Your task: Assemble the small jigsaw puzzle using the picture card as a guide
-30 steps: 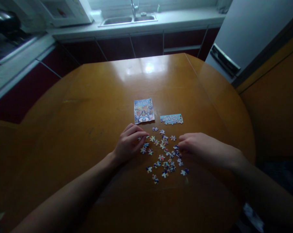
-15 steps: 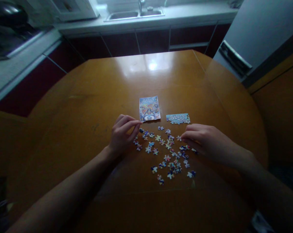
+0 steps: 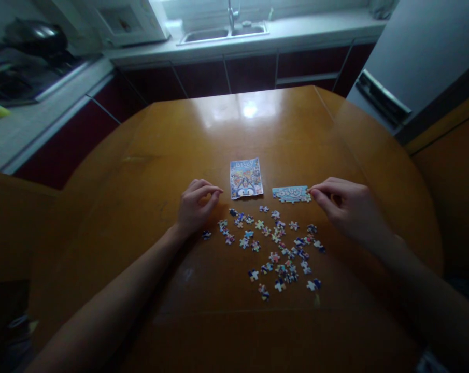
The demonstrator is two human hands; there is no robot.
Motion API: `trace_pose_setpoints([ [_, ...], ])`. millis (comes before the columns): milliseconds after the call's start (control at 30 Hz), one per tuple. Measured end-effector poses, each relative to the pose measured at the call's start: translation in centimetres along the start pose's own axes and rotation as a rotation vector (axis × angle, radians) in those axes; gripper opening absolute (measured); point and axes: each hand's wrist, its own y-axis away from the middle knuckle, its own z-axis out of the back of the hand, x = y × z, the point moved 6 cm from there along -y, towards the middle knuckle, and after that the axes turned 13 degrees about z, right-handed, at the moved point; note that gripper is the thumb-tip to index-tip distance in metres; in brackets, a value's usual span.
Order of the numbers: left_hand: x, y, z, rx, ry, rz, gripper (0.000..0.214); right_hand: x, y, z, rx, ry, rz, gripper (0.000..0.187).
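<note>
A joined strip of jigsaw pieces (image 3: pixel 290 194) with light-blue colouring and lettering lies flat on the table. My right hand (image 3: pixel 341 199) is closed in a pinch at its right end, fingertips touching that edge. Left of the strip lies a small printed picture sheet (image 3: pixel 246 178), slightly creased. Just beside its lower left corner, my left hand (image 3: pixel 197 204) rests with thumb and forefinger together; nothing shows between them. Several loose jigsaw pieces (image 3: pixel 275 256) are scattered below the sheet and strip. One dark piece (image 3: pixel 206 235) sits apart, close to my left wrist.
The wooden table (image 3: pixel 180 140) has a glossy top with rounded corners. Beyond it are a counter with a double sink (image 3: pixel 228 33), a pan (image 3: pixel 36 39) on the stove at left, and a grey appliance (image 3: pixel 424 57) at right.
My right hand has moved from the loose pieces up to the strip's right end. My left fingertips have come slightly away from the sheet's corner. The view has shifted a little.
</note>
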Motion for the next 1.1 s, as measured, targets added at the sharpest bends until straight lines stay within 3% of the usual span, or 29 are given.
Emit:
trace_pose_setpoints([
  [467,-0.6,0.1,-0.8,0.178,0.007,-0.004,0.014,-0.5,0.4,-3.9,0.171,-0.039,-0.028,0.02],
  [667,0.7,0.0,-1.0,0.175,-0.039,0.128,0.016,-0.1,0.8,-5.7,0.257,-0.063,0.045,0.02],
  [833,1.4,0.0,-1.1,0.178,-0.052,0.228,0.018,-0.6,0.9,-5.3,0.22,-0.043,0.035,0.02],
  [1100,0.0,0.5,-1.8,0.327,-0.083,0.068,0.02,-1.5,0.7,-4.3,0.17,-0.02,-0.022,0.021],
])
